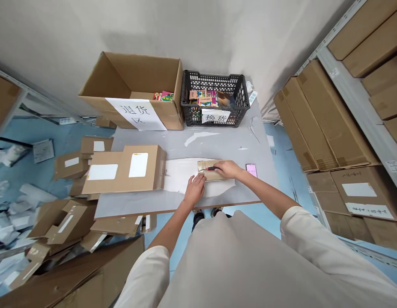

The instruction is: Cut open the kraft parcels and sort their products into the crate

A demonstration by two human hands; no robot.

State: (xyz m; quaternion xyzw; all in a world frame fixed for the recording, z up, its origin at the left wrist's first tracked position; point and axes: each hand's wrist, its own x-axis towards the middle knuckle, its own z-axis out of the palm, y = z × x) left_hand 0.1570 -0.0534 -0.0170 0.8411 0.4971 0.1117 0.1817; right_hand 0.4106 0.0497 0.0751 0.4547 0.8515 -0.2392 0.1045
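Note:
A small flat cardboard parcel (208, 167) lies on a white sheet on the grey table (217, 141). My left hand (195, 188) rests flat on the parcel's near left corner, fingers stretched out. My right hand (227, 168) is closed round a red-handled cutter (211, 168), whose tip lies on the parcel's top. A larger brown box (124, 169) with white labels lies just left of the sheet.
At the table's back stand an open carton (134, 85) with a paper sign and a black plastic crate (214, 100) holding colourful packs. A pink phone (251, 170) lies right of my hand. Flattened boxes litter the floor left; shelves of cartons (342, 128) stand right.

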